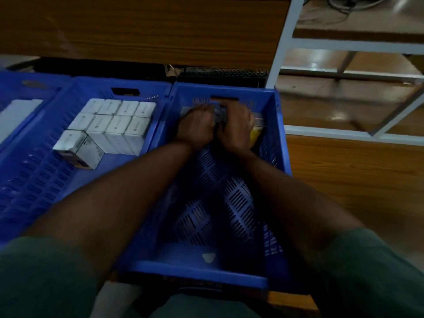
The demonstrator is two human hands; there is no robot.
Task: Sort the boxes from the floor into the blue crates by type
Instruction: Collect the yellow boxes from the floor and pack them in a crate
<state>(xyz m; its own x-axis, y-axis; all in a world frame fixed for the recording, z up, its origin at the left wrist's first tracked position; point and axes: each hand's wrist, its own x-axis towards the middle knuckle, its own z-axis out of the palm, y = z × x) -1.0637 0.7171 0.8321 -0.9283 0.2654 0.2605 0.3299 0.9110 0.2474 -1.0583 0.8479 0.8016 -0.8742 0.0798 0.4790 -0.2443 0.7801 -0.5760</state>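
Head view. Both hands reach into the right crate (278, 134), at its far end. The left hand (197, 129) and right hand (236, 129) lie side by side, knuckles up, fingers curled down over a small dark box (219, 114) that shows between them; the box is blurred, and its print cannot be read. The hands appear to grip it from either side, though the fingertips are hidden. Just right of the right hand, against the crate wall, stands a yellow box (255, 136). Pale box edges (184, 110) show just left of the left hand's fingers. The slatted crate floor (229, 193) nearer than the hands lies between the forearms. Left of the left hand, the middle crate (160, 88) holds white boxes (114, 125) in two rows, with one more box (78, 149) tilted at their near left corner. A third crate (13, 88) lies farther left. A white frame (282, 53) stands beyond the right hand.
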